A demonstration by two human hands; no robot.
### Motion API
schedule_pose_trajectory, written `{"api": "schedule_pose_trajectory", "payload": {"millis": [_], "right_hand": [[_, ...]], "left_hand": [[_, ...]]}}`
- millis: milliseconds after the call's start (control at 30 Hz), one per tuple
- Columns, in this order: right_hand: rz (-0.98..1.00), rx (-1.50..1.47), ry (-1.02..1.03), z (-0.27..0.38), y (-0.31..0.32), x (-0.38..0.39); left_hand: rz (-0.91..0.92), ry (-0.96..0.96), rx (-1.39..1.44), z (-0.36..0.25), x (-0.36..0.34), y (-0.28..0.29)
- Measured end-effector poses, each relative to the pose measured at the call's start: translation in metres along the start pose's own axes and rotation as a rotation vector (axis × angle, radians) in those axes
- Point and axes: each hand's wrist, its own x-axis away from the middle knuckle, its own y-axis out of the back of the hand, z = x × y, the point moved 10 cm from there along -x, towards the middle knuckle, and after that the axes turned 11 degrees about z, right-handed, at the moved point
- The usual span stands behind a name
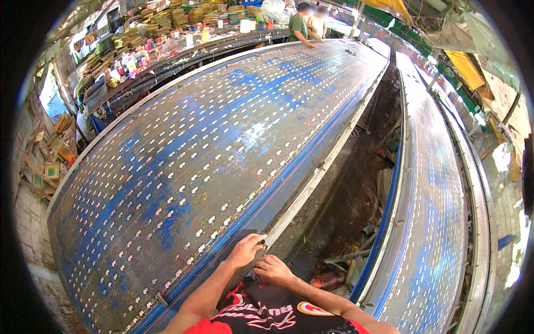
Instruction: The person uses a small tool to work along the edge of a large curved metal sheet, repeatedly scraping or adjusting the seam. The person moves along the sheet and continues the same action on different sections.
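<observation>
Pale, blotchy rail (290,214) near hands (245,250); long grey table (222,131), blue-smeared, white-spotted.

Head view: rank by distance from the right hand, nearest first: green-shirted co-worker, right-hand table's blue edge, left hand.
From the right hand:
1. left hand: just left of it
2. right-hand table's blue edge: right, across the gap
3. green-shirted co-worker: far end, top

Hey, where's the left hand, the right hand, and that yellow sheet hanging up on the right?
Left hand (245,251): head view, back of the hand.
Right hand (273,270): head view, back of the hand.
Yellow sheet (464,69): head view, its middle.
</observation>
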Motion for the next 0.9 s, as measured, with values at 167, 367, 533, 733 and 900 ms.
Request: {"api": "schedule_pose_trajectory", "payload": {"millis": [167,367,533,733,900], "right_hand": [[0.075,0.108,0.106,0.009,0.014,-0.006],[0.161,-0.139,-0.072,-0.004,0.004,0.0],[-0.229,-0.342,-0.389,-0.044,0.055,0.028],[-0.302,-0.458,-0.64,-0.08,0.051,0.059],[-0.457,-0.625,-0.78,-0.119,0.055,0.083]], "left_hand": [[0.016,-0.03,-0.07,-0.006,-0.011,-0.002],[-0.175,-0.14,-0.026,-0.039,-0.004,0.02],[-0.48,-0.27,-0.351,-0.073,0.004,0.078],[-0.248,0.14,-0.547,0.025,0.021,0.1],[-0.239,0.184,-0.596,0.04,0.049,0.092]]}}
